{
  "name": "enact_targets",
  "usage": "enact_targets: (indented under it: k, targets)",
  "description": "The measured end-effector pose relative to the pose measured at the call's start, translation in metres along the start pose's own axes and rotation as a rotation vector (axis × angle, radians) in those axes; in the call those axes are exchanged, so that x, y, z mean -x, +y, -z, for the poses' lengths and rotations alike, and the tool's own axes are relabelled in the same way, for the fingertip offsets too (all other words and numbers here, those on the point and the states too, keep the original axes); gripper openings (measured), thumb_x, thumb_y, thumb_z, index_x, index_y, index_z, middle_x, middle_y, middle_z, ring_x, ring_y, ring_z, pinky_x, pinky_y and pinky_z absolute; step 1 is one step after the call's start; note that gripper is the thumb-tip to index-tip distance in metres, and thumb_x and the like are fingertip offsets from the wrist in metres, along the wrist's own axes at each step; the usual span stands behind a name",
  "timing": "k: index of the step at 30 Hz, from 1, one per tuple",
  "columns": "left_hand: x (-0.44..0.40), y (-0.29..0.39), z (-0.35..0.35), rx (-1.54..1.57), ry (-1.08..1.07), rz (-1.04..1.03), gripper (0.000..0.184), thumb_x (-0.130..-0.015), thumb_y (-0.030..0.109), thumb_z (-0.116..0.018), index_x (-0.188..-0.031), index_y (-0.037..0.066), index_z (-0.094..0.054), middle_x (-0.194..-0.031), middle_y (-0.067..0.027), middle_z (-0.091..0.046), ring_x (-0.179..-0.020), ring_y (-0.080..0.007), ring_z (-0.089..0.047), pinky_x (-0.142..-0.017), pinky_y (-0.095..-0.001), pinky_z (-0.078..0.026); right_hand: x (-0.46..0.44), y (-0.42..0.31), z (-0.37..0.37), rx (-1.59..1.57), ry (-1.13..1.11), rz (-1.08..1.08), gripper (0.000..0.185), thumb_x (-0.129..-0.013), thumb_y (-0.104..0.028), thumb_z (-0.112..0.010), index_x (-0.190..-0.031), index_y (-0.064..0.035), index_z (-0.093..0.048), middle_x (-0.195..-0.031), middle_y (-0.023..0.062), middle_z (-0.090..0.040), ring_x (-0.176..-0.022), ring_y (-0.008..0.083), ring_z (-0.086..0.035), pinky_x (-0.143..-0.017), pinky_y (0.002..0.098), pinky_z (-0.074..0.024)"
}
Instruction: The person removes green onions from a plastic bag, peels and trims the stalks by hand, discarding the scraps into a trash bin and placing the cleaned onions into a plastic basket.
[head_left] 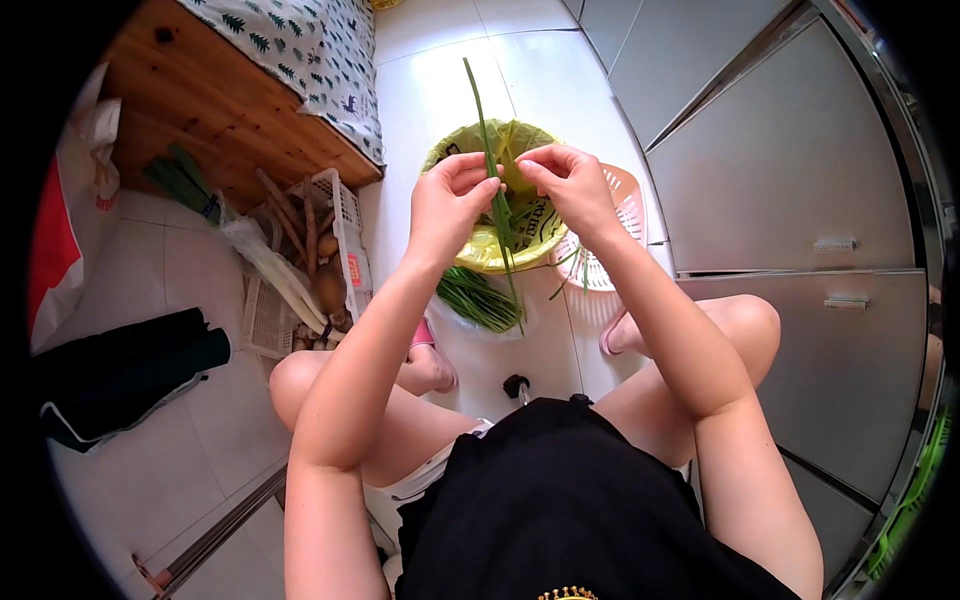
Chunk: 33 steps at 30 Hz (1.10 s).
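Note:
Long green stalks point(480, 105) stand upright in my left hand point(455, 200), their lower ends hanging over a bin lined with a yellow bag point(460, 145). My left fingers are closed round them. My right hand point(570, 190) is beside it above the bin, thumb and fingertips pinched together; what they hold, if anything, is too small to tell. Below the bin a bunch of thin green stalks point(480, 300) lies on a clear plastic bag on the floor. A pink basket point(627, 195) to the right of the bin has a few green stalks at its edge.
At the left are a white crate point(350, 235) of root vegetables, bagged leeks point(265, 250), a dark folded cloth point(130, 370) and a wooden box point(190, 105) under a patterned cloth point(300, 50). Grey cabinets point(790, 160) line the right side.

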<state>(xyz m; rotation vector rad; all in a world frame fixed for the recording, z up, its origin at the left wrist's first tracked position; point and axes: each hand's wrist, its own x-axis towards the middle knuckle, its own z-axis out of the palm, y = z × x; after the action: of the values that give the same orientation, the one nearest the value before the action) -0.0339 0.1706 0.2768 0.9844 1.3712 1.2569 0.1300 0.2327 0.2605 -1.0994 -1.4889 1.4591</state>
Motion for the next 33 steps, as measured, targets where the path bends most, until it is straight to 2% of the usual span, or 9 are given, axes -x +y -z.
enact_targets:
  k: [2,9,12,15,18,21,26,28,33]
  targets:
    - [0.0,0.001,0.002,-0.023,0.002,0.019,0.035,-0.087,0.005,-0.064,-0.119,-0.006,-0.055,-0.109,-0.0133,-0.067,-0.091,-0.0167,-0.067,-0.078,-0.0257,-0.055,0.0,0.003,0.002,0.043,-0.005,-0.013,0.015,-0.084,-0.014,-0.069,-0.088,0.0002,-0.067,-0.078,0.0043,-0.067,-0.069,0.0089,-0.06,-0.064,0.0239,-0.0494]
    - [-0.001,0.001,0.003,-0.049,0.005,0.025,0.036,-0.086,0.004,-0.064,-0.119,-0.006,-0.054,-0.11,-0.0139,-0.067,-0.092,-0.0172,-0.067,-0.079,-0.0267,-0.056,-0.004,0.009,0.006,0.248,0.046,0.013,0.016,-0.082,-0.016,-0.071,-0.082,-0.0001,-0.066,-0.074,0.0047,-0.066,-0.065,0.0098,-0.058,-0.062,0.0253,-0.0485]
    - [-0.002,0.0,0.003,-0.047,0.0,0.027,0.036,-0.086,0.004,-0.064,-0.12,-0.006,-0.054,-0.11,-0.0138,-0.067,-0.092,-0.0171,-0.067,-0.079,-0.0267,-0.056,-0.003,-0.001,0.009,0.283,-0.034,-0.07,0.015,-0.086,-0.016,-0.069,-0.089,-0.0011,-0.065,-0.078,0.0023,-0.065,-0.069,0.0074,-0.057,-0.063,0.0227,-0.0476]
    - [-0.002,0.0,0.003,-0.044,-0.003,0.035,0.036,-0.086,0.005,-0.065,-0.12,-0.006,-0.054,-0.11,-0.0137,-0.067,-0.093,-0.0167,-0.067,-0.079,-0.0263,-0.055,-0.003,0.004,0.007,0.212,-0.085,0.004,0.016,-0.086,-0.015,-0.068,-0.092,-0.0005,-0.064,-0.083,0.0035,-0.066,-0.071,0.0078,-0.057,-0.063,0.023,-0.0477]
    - [-0.002,0.002,0.002,-0.024,-0.007,0.045,0.037,-0.086,0.006,-0.065,-0.119,-0.005,-0.054,-0.11,-0.0135,-0.067,-0.093,-0.016,-0.066,-0.079,-0.0258,-0.055,-0.003,0.007,0.004,0.073,-0.093,-0.024,0.019,-0.086,-0.014,-0.067,-0.098,0.0003,-0.063,-0.089,0.0042,-0.066,-0.074,0.0078,-0.057,-0.065,0.0226,-0.0476]
    - [-0.005,-0.002,0.0,0.008,-0.012,0.054,0.037,-0.086,0.007,-0.066,-0.119,-0.005,-0.054,-0.11,-0.0131,-0.067,-0.092,-0.0147,-0.066,-0.079,-0.0255,-0.055,0.004,0.006,0.003,-0.053,-0.188,-0.079,0.022,-0.086,-0.016,-0.068,-0.101,-0.0007,-0.062,-0.09,0.0038,-0.066,-0.074,0.0084,-0.058,-0.067,0.0231,-0.0478]
    - [-0.013,-0.017,-0.016,0.066,-0.034,0.056,0.036,-0.087,0.007,-0.066,-0.118,-0.005,-0.054,-0.108,-0.0125,-0.067,-0.09,-0.0124,-0.065,-0.077,-0.024,-0.054,0.021,-0.006,0.011,-0.029,-0.168,-0.272,0.034,-0.084,-0.022,-0.072,-0.108,-0.0043,-0.056,-0.085,0.0015,-0.066,-0.069,0.007,-0.055,-0.059,0.0215,-0.0406]
    - [-0.015,-0.018,-0.029,0.108,-0.056,0.046,0.034,-0.087,0.008,-0.066,-0.117,-0.006,-0.055,-0.107,-0.0127,-0.067,-0.085,-0.0114,-0.064,-0.072,-0.0231,-0.053,0.024,0.001,0.019,-0.066,-0.152,-0.31,0.039,-0.083,-0.023,-0.073,-0.111,-0.005,-0.053,-0.083,0.001,-0.066,-0.068,0.0059,-0.053,-0.058,0.0208,-0.0384]
    - [-0.021,-0.019,-0.064,0.013,-0.157,0.039,0.04,-0.089,0.01,-0.064,-0.122,-0.007,-0.052,-0.107,-0.0137,-0.067,-0.082,-0.0112,-0.063,-0.072,-0.024,-0.052,0.03,0.017,0.047,-0.176,-0.083,-0.287,0.034,-0.085,-0.012,-0.069,-0.111,-0.0023,-0.05,-0.083,0.0042,-0.068,-0.063,0.0061,-0.054,-0.055,0.0185,-0.0407]
